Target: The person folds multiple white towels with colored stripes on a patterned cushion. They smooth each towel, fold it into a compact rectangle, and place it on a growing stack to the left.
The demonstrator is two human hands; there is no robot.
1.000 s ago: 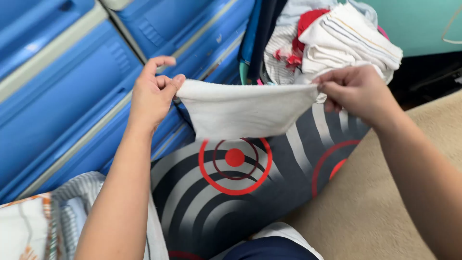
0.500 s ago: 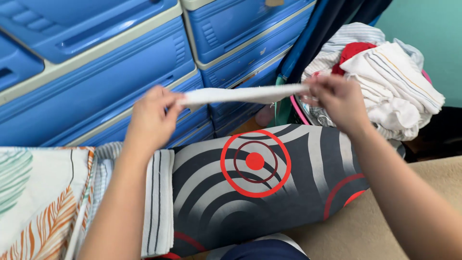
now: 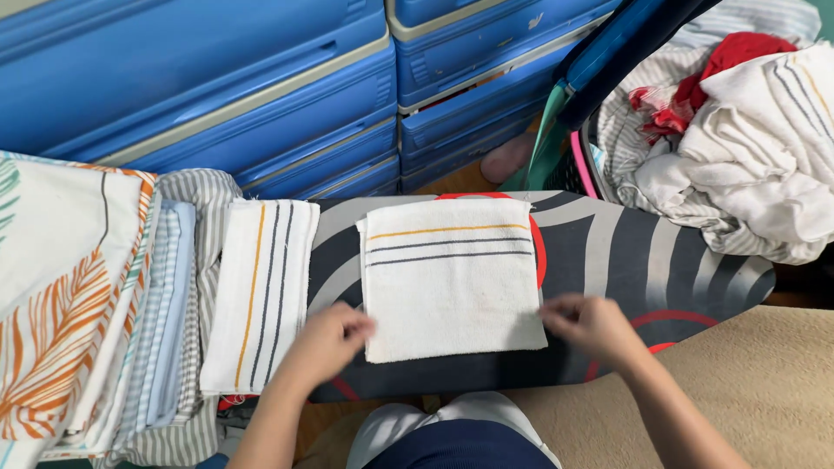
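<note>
blue drawers point(image 3: 261, 95), laundry pile point(image 3: 747, 148), folded linens point(image 3: 78, 287)

Ironing board with cloths laid on it, head view.

The ironing board point(image 3: 660, 260) ran across the frame, its cover dark grey with pale curved bands and red rings. A white towel point(image 3: 452, 278) with one orange and two dark stripes near its far edge lay flat on the board's middle, roughly square, covering most of a red ring. Just to its left a folded white towel point(image 3: 261, 291) with lengthwise orange and dark stripes rested on the board. Beyond that, at the board's left end, a stack of folded linens point(image 3: 95, 304) sat, with a leaf-patterned piece uppermost. The board's right part was bare.
</note>
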